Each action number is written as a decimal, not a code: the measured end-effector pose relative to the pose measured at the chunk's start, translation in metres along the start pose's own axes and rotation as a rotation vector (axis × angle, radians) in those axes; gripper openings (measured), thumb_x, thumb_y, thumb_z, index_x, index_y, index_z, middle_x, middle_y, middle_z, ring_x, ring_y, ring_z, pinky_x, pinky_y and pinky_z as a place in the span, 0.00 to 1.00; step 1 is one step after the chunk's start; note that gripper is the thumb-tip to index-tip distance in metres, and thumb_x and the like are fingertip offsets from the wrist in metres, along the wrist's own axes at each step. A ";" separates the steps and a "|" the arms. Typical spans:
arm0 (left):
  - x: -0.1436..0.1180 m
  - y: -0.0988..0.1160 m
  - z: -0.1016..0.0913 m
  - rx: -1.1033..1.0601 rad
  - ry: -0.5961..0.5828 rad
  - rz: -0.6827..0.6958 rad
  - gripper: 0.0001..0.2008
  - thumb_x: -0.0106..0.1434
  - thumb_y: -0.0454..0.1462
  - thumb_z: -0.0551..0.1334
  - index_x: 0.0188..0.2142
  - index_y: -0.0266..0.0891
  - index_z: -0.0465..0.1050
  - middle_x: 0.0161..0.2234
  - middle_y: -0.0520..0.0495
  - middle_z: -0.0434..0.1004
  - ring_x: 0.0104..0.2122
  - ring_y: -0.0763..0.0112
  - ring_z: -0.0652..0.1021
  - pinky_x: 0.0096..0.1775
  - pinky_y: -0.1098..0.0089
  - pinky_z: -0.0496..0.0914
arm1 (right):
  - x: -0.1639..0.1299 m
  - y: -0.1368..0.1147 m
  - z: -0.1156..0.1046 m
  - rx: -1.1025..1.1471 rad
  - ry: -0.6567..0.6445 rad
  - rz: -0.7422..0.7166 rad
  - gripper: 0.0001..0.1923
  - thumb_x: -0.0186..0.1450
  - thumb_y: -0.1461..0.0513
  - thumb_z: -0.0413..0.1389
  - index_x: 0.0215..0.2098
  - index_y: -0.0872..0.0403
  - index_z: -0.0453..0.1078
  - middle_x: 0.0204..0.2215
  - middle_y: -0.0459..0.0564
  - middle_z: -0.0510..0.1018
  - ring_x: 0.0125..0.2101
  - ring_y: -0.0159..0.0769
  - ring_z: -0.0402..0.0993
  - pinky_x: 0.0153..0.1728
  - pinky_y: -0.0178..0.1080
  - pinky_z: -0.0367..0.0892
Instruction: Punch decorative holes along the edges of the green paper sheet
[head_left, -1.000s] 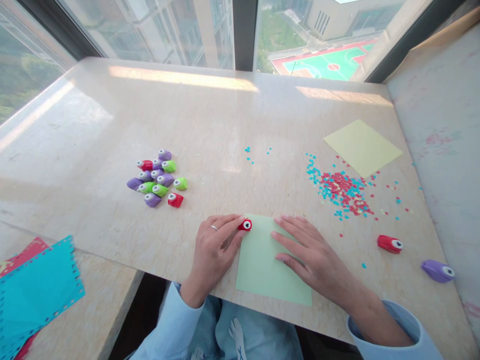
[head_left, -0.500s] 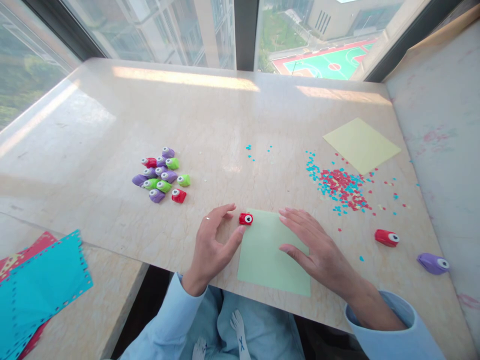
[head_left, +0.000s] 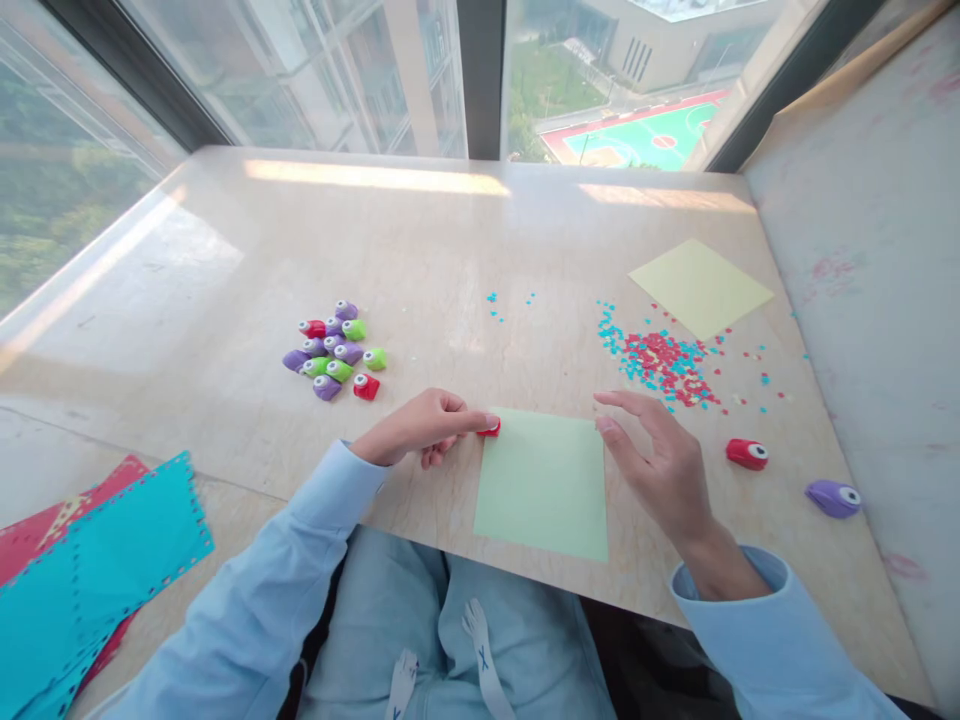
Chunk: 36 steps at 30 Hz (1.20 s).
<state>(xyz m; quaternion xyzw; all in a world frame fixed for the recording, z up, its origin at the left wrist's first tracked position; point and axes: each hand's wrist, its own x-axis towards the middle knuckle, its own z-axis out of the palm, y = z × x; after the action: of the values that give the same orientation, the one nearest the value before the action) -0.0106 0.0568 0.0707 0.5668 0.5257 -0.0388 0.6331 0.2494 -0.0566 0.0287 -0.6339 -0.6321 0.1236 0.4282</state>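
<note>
Left hand (head_left: 420,425): pinching the small red plastic paper punch (head_left: 491,428), now closed where it was hovering open.
Right hand (head_left: 664,460): lifting off the pale green paper square (head_left: 544,485), fingers apart.

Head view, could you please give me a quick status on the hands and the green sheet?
Left hand fingers on small red punch at green sheet corner. Right hand raised over sheet's right edge, open. Nothing lying on the sheet.

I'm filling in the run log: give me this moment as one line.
left hand: on red punch at green sheet corner | right hand: lifted at sheet's far right corner | confetti beyond
</note>
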 end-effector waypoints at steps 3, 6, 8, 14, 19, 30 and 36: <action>0.001 0.000 -0.003 0.008 -0.037 -0.010 0.23 0.55 0.55 0.65 0.22 0.39 0.64 0.15 0.55 0.62 0.14 0.76 0.66 0.15 0.74 0.58 | 0.000 -0.002 -0.001 0.044 0.025 0.023 0.10 0.67 0.59 0.57 0.46 0.51 0.74 0.43 0.50 0.80 0.46 0.41 0.76 0.51 0.47 0.69; 0.002 0.001 -0.003 0.014 -0.016 -0.039 0.23 0.54 0.56 0.65 0.24 0.38 0.66 0.15 0.56 0.61 0.14 0.77 0.65 0.15 0.75 0.56 | 0.000 -0.003 -0.002 0.164 0.116 0.129 0.07 0.67 0.59 0.57 0.42 0.51 0.75 0.40 0.49 0.81 0.43 0.39 0.77 0.50 0.46 0.70; 0.002 0.003 -0.002 0.020 0.000 -0.052 0.24 0.53 0.57 0.66 0.24 0.38 0.66 0.15 0.56 0.61 0.14 0.77 0.65 0.16 0.75 0.55 | 0.002 -0.002 -0.003 0.261 0.199 0.223 0.07 0.67 0.59 0.58 0.40 0.51 0.75 0.39 0.49 0.81 0.42 0.39 0.77 0.49 0.46 0.70; 0.005 0.005 -0.001 0.015 0.021 -0.079 0.23 0.55 0.55 0.64 0.22 0.39 0.63 0.15 0.57 0.58 0.13 0.77 0.65 0.16 0.74 0.54 | 0.009 0.007 -0.006 0.359 0.273 0.387 0.09 0.63 0.56 0.60 0.38 0.53 0.75 0.37 0.50 0.81 0.39 0.39 0.78 0.46 0.46 0.71; 0.005 0.006 -0.001 0.011 0.029 -0.070 0.23 0.55 0.55 0.64 0.22 0.39 0.63 0.15 0.57 0.58 0.13 0.77 0.64 0.16 0.73 0.54 | 0.008 0.008 -0.004 0.344 0.201 0.414 0.10 0.63 0.55 0.60 0.38 0.53 0.75 0.37 0.51 0.82 0.39 0.41 0.78 0.46 0.48 0.71; 0.005 0.003 0.002 0.013 0.049 -0.030 0.20 0.55 0.52 0.65 0.24 0.37 0.68 0.15 0.57 0.58 0.13 0.80 0.59 0.16 0.74 0.49 | 0.008 0.009 0.000 0.318 0.113 0.418 0.11 0.61 0.54 0.60 0.35 0.53 0.76 0.36 0.51 0.82 0.38 0.42 0.79 0.45 0.46 0.72; 0.007 0.002 0.002 -0.010 0.051 -0.028 0.19 0.55 0.51 0.66 0.25 0.37 0.68 0.15 0.57 0.58 0.13 0.81 0.58 0.16 0.74 0.48 | 0.008 0.009 0.000 0.273 0.103 0.390 0.11 0.61 0.54 0.59 0.34 0.53 0.76 0.35 0.51 0.82 0.37 0.42 0.79 0.42 0.46 0.73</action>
<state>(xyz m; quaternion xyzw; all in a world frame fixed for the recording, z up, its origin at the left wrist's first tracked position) -0.0055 0.0599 0.0665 0.5569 0.5498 -0.0309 0.6218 0.2570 -0.0477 0.0253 -0.6855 -0.4526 0.2556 0.5098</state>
